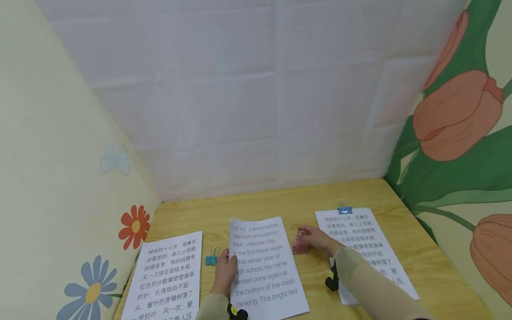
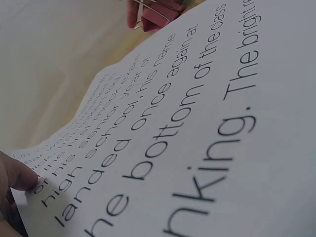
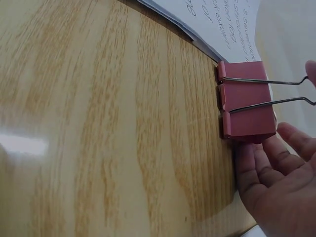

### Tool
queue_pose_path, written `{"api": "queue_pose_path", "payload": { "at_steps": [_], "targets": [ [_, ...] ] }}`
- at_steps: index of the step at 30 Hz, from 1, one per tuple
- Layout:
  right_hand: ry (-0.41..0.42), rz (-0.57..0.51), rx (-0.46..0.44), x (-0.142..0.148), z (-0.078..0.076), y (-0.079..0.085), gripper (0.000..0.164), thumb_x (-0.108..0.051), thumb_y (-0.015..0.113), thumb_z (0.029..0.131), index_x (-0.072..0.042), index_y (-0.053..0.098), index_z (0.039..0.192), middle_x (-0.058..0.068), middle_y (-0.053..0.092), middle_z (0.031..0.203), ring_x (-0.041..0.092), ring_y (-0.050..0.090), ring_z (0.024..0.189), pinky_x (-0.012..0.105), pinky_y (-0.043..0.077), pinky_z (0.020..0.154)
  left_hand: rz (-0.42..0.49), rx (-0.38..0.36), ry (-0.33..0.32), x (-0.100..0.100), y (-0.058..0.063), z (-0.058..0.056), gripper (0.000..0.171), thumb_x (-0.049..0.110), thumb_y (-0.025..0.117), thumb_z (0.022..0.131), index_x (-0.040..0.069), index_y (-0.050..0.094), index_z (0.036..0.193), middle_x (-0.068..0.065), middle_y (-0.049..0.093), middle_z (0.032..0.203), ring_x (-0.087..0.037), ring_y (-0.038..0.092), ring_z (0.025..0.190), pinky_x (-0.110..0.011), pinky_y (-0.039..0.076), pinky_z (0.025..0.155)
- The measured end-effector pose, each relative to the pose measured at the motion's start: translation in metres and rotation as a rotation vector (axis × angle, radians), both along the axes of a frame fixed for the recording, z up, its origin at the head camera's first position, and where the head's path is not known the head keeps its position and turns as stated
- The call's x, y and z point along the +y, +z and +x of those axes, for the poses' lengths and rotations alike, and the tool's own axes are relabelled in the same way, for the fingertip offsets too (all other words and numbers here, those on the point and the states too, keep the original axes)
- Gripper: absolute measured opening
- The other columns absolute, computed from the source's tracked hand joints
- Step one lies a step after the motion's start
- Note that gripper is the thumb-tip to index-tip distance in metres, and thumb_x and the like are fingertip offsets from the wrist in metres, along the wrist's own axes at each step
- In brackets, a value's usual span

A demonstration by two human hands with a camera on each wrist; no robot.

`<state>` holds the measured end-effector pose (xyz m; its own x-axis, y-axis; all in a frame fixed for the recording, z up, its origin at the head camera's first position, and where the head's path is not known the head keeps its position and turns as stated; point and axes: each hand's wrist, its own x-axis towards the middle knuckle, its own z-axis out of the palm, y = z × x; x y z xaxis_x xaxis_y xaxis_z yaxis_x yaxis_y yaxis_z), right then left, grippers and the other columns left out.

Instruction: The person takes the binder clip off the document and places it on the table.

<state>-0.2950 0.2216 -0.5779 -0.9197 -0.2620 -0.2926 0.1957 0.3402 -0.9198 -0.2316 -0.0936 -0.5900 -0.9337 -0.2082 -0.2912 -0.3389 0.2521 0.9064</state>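
Note:
In the head view my left hand grips the left edge of a stack of paper sheets printed in English, thumb on top. The left wrist view shows that thumb on the sheet, whose left side bends upward. Just right of the stack, my right hand holds a pink binder clip. Up close, the thumb is at the end of the clip's wire handle, and the curled fingers are at the clip's far side. The clip's pink body stands close over the wooden table.
A stack printed in Chinese lies at the left. Between it and the English stack sits a blue binder clip. At the right, another Chinese stack has a blue binder clip on its top edge. White cloth hangs behind the table.

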Motion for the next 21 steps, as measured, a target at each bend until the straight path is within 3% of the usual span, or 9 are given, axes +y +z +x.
{"api": "queue_pose_path", "payload": {
  "at_steps": [8,21],
  "targets": [
    [-0.011,0.037,-0.041,-0.0019,0.0007,0.0025,0.061,-0.026,0.066,0.101,0.008,0.046,0.147,0.028,0.059,0.137,0.043,0.054,0.129,0.057,0.038,0.112,-0.07,-0.018,-0.031,0.0031,0.0017,-0.0019,0.047,0.013,0.044,0.106,-0.004,0.041,0.15,-0.016,0.063,0.119,-0.029,0.062,0.105,-0.057,0.047,0.101],
    [-0.018,0.084,-0.032,-0.003,0.0005,0.0035,0.059,-0.028,0.066,0.1,0.005,0.05,0.146,0.028,0.059,0.137,0.043,0.056,0.128,0.056,0.041,0.109,-0.067,-0.052,-0.028,0.0049,0.0071,-0.0009,0.051,0.021,0.043,0.108,-0.005,0.035,0.151,-0.021,0.058,0.125,-0.033,0.06,0.11,-0.058,0.046,0.101]
  ]
}}
